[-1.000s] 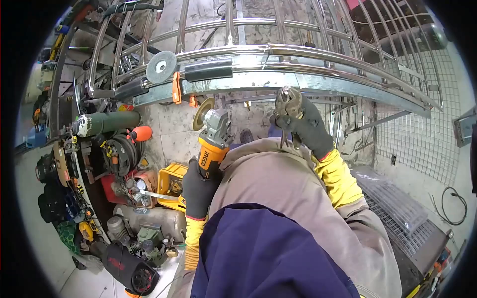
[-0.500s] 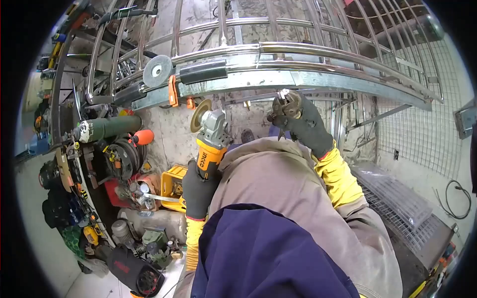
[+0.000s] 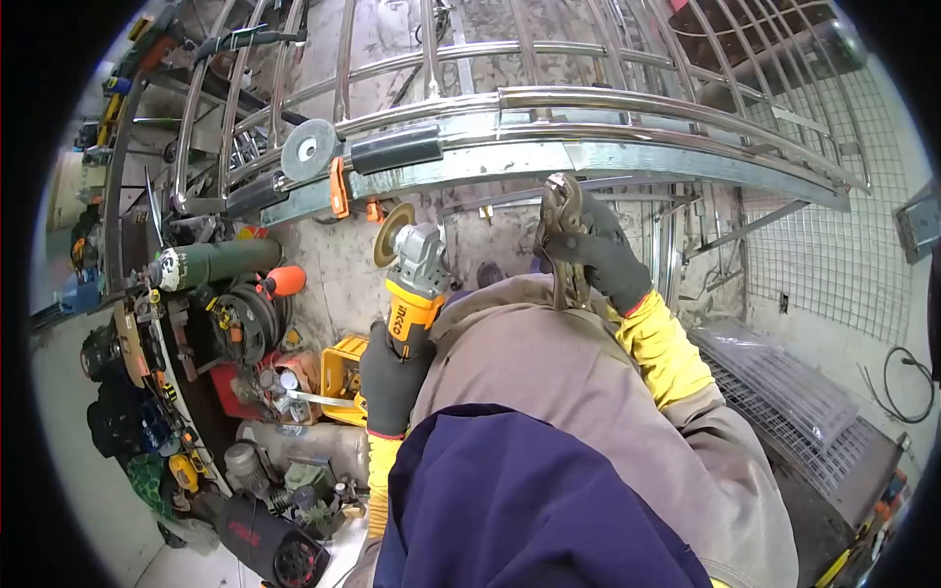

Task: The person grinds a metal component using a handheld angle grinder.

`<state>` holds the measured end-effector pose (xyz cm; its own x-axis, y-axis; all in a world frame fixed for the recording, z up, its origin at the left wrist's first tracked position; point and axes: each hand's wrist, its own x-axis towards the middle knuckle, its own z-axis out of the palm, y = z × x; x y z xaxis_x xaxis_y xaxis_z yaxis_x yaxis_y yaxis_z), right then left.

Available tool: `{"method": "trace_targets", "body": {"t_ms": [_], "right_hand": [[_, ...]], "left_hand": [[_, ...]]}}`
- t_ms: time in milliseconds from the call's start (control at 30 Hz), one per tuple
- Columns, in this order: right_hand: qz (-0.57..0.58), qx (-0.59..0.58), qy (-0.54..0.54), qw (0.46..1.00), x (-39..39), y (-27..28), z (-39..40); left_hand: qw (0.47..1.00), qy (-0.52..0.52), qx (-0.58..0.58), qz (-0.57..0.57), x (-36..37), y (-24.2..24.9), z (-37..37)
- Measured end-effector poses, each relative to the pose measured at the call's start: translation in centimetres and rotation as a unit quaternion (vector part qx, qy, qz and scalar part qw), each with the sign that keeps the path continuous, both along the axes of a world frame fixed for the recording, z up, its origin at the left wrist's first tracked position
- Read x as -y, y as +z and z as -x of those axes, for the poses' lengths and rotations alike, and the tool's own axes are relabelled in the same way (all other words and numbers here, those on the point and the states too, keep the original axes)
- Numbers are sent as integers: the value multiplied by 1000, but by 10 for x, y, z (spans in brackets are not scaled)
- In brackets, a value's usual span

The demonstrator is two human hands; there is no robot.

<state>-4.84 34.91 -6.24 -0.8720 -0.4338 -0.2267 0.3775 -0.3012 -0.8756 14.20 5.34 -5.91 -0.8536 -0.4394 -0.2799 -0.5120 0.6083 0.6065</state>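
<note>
Wrapped round the body of a yellow angle grinder (image 3: 410,312) is my left hand (image 3: 394,377), in a dark glove with a yellow sleeve. The grinder points upward, its brownish disc (image 3: 393,235) near the metal beam. My right hand (image 3: 608,257), also gloved, is closed on metal locking pliers (image 3: 562,220), held upright with the jaws toward the beam. A grey round disc (image 3: 309,150) rests at the beam's left part, beside an orange clamp (image 3: 339,188).
A shiny tubular metal frame (image 3: 627,101) lies across the greenish beam (image 3: 686,165). On the left are a green cylinder (image 3: 221,263), a yellow crate (image 3: 343,365) and a coiled hose (image 3: 250,318). Wire mesh panels (image 3: 794,392) lie at the right.
The pliers in my right hand have turned from sideways and foreshortened to upright, showing their full length. My left hand and the grinder have barely moved.
</note>
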Motion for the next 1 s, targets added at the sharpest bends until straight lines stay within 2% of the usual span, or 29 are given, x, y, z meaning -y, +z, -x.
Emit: {"method": "trace_targets", "body": {"t_ms": [67,100,167,200,267,300,333,400,433,533,567,600,667,733,800,833,867,900,933,967,1000], "right_hand": [[-15,-55,57,997,-21,-51,6],[-18,-56,54,997,-21,-44,4],[32,31,5,999,-9,-19,1],[27,30,1,999,-11,-34,3],[-125,-64,-54,989,-16,-74,6],[84,74,-88,990,0,-48,4],[80,76,-93,990,-5,-52,2],[-171,-25,-44,984,-7,-62,5],[250,151,25,956,-5,-58,9],[308,145,85,937,-4,-66,13],[301,146,43,941,-4,-66,9],[302,146,44,941,-3,-63,7],[65,127,-65,988,0,-52,4],[44,116,-52,991,3,-20,3],[-130,-1,-94,987,7,2,5],[-41,57,-115,991,7,2,5],[-37,50,-112,992,-3,-14,2],[-166,-137,-122,969,-16,-42,-3],[-286,-316,-129,895,-22,-56,-8],[-397,-446,-174,783,-15,-18,-11],[-394,-451,-177,781,-15,-16,-9]], "left_hand": [[1000,2,-3,-12,-2,2,1],[1000,3,3,-13,-1,4,1],[1000,-1,8,-18,0,1,0],[1000,-1,6,-9,1,-2,-2],[1000,-7,5,-7,1,-6,-2],[1000,-10,1,-1,1,-5,-2],[1000,-11,-2,6,1,-4,-2],[1000,-11,-7,-1,-1,-3,0],[1000,-13,-10,-3,0,-2,0],[1000,-14,-3,12,1,-2,0],[1000,-18,-9,9,3,-7,-2],[1000,-22,-16,7,4,-7,-2],[1000,-20,-14,6,3,-5,-1],[1000,-12,-14,13,1,0,-1],[1000,-10,-10,7,1,1,-2],[1000,-3,-5,-1,2,-3,-3],[1000,-1,-12,2,3,-2,-3],[1000,-4,-10,-1,3,-2,-3],[1000,-7,-7,-5,3,-2,-3],[1000,-4,-13,7,3,-5,-4],[1000,-4,-20,9,2,-5,-4]]}}
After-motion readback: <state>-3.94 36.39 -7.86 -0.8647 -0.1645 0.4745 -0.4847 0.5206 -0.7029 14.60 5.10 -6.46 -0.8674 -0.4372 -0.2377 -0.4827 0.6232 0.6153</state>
